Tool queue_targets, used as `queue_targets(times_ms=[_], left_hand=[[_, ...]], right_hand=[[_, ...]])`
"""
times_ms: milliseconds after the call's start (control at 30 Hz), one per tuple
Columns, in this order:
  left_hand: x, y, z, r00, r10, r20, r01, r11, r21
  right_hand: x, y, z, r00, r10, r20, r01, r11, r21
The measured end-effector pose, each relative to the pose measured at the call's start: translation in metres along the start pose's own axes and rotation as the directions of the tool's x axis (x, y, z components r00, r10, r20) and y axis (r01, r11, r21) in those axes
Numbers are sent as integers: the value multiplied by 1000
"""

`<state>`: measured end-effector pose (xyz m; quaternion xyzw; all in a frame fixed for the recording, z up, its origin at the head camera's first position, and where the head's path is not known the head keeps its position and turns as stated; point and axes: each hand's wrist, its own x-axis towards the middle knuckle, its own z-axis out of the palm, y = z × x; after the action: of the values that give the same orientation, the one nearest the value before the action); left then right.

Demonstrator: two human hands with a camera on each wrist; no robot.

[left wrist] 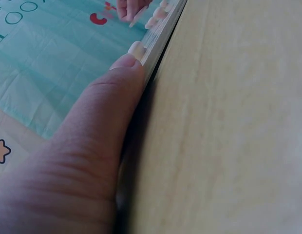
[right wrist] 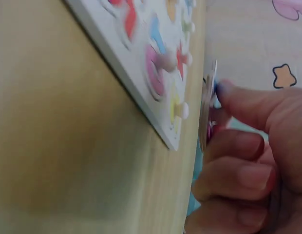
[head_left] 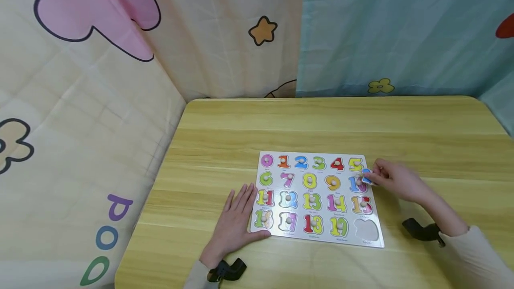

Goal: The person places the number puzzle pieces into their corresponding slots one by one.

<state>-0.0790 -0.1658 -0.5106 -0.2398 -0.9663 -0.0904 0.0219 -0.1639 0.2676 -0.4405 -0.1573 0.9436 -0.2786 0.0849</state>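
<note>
A white number puzzle board (head_left: 321,187) lies flat on the table, with knobbed pieces from 0 to 19 in rows. Its bottom right recess (head_left: 366,230) holds no piece. My left hand (head_left: 234,224) rests at the board's lower left corner, fingers straight along the left side, the thumb on the near edge. In the left wrist view that thumb (left wrist: 104,105) touches the board's rim. Just past the board's right side, my right hand (head_left: 401,182) pinches a puzzle piece (head_left: 367,176) with blue on it. The right wrist view shows this piece (right wrist: 207,105) edge-on, raised off the board.
The wooden table (head_left: 225,133) extends around the board on all sides. Printed cloth (head_left: 225,48) hangs behind the table and along its left. A black wrist camera mount (head_left: 422,230) sits on the right wrist, another mount (head_left: 228,270) on the left.
</note>
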Motion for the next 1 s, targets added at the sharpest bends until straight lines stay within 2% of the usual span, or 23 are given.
queue_targets(times_ms=[267,400,533,767,1000], left_hand=[[-1,-1,-3,1000,2,-17,-3,1000,-6],[0,-1,-3,1000,-1,-13,1,1000,-12],[0,-2,-2,1000,-4,-11,4,1000,-8],[0,-1,-1,1000,-2,-8,2,1000,-7],[0,-1,0,1000,3,-1,-3,1000,-15]], right_hand=[[-63,-11,30,994,-110,11,110,994,29],[-80,-16,43,996,-79,37,80,997,-25],[-86,-24,53,998,-35,56,38,998,-51],[-85,-32,62,998,-59,0,59,997,-58],[-80,-37,66,999,-33,16,34,997,-66]])
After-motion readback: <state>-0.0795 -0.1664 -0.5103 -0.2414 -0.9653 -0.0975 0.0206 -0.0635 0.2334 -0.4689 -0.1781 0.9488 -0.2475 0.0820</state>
